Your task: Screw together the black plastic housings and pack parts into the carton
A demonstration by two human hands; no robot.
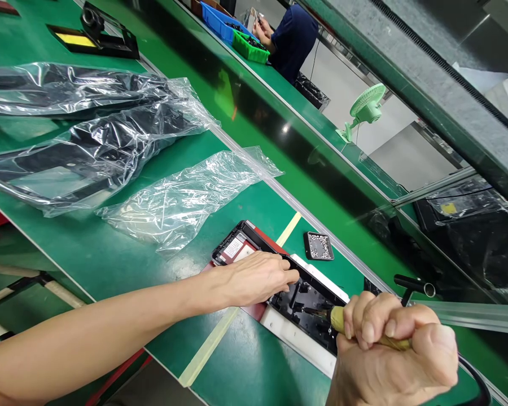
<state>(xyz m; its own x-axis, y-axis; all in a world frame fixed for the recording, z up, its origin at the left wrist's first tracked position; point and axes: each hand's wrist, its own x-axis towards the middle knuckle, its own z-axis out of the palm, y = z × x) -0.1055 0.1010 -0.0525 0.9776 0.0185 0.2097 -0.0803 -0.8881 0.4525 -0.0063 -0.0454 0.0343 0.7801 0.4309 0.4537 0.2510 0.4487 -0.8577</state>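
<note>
My right hand (395, 355) is wrapped round the yellow handle of a soldering iron (337, 319), whose dark metal tip points into a long black plastic housing (309, 293). The tip reaches down among small posts inside the housing; whether it touches one I cannot tell. Over the housing's middle, my left hand (258, 276) has its fingers curled together, and what they hold, if anything, is hidden. The housing lies in a white fixture (288, 332) on the green table. At its far left end are a white label (232, 248) and dark red parts.
A small black tray (319, 246) of tiny metal screws stands behind the housing. Clear plastic bags (195, 197), some around black frames (97, 146), cover the left. Farther back are a soldering stand (93, 34), a green fan (366, 104), bins (249, 46) and a co-worker (296, 39).
</note>
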